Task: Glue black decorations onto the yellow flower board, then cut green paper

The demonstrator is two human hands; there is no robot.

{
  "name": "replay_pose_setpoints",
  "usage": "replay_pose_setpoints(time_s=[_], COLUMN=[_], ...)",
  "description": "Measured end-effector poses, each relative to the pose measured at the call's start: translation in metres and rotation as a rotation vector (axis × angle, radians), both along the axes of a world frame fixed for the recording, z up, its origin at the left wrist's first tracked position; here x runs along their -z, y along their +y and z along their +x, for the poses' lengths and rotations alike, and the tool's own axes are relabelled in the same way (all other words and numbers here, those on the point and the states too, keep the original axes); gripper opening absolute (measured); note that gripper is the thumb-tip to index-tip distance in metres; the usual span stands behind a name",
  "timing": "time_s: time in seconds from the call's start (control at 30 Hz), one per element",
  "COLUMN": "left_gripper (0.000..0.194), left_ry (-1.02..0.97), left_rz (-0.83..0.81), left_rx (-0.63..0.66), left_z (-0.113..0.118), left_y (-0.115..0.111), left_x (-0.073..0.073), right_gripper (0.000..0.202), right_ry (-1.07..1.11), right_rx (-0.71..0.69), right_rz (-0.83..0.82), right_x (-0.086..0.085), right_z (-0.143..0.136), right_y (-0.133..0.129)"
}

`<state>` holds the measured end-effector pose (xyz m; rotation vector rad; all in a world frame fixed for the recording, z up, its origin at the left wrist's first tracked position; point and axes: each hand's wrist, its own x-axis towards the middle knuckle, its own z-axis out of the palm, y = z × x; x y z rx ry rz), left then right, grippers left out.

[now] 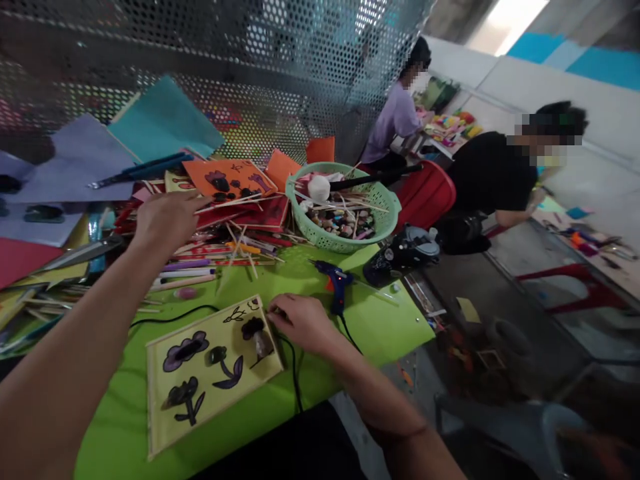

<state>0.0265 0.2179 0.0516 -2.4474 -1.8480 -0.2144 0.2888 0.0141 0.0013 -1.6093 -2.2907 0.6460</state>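
My left hand (167,220) reaches over the pile, its fingertips together at the near left corner of an orange picture card (233,179). Thin wooden sticks (245,201) start right at those fingertips; what the fingers hold is hidden. Below lies a yellow picture card (200,393) framed with sticks, carrying dark flower shapes, a cloud and a mushroom, some with stones on them. At its upper right corner my right hand (303,323) rests with curled fingers, close against the frame. Just beyond it lies a blue glue gun (340,283), its cord running toward me.
Behind the glue gun stands a green basket (320,237) of pebbles and sticks, beside a dark object (403,253). Scissors (83,253), markers (187,272) and coloured sheets (167,120) crowd the left. Two people (490,173) sit at other tables beyond a red chair (425,193).
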Motion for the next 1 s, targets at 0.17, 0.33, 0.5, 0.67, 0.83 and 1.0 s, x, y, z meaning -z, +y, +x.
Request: replay_pose_setpoints(time_s=[0.17,0.33,0.5,0.67,0.83,1.0], left_gripper=[0.05,0.048,0.056,0.093,0.082,0.072], left_ry=[0.126,0.097,0.127,0.292,0.333,0.242], left_rz=[-0.005,-0.05,-0.098,0.007,-0.001,-0.024], left_rx=[-0.083,-0.043,0.08,0.22,0.219,0.163], left_z=[0.002,0.008,-0.001,-0.015,-0.023,-0.029], left_y=[0.012,0.013,0.007,-0.001,0.005,0.019], left_x=[-0.025,-0.042,-0.024,0.0,-0.001,-0.015], right_gripper=[0.014,0.012,0.01,0.011,0.013,0.014], right_ry=[0.012,0.021,0.02,0.027,0.02,0.039], right_rx=[-0.012,-0.014,-0.024,-0.033,-0.043,-0.033], right_rz=[-0.003,-0.015,-0.037,-0.043,-0.046,-0.061], right_x=[0.001,0.002,0.0,0.001,0.002,0.005], right_z=[0.002,0.002,0.001,0.002,0.003,0.005], right_y=[-0.001,-0.002,-0.003,-0.004,-0.005,-0.005])
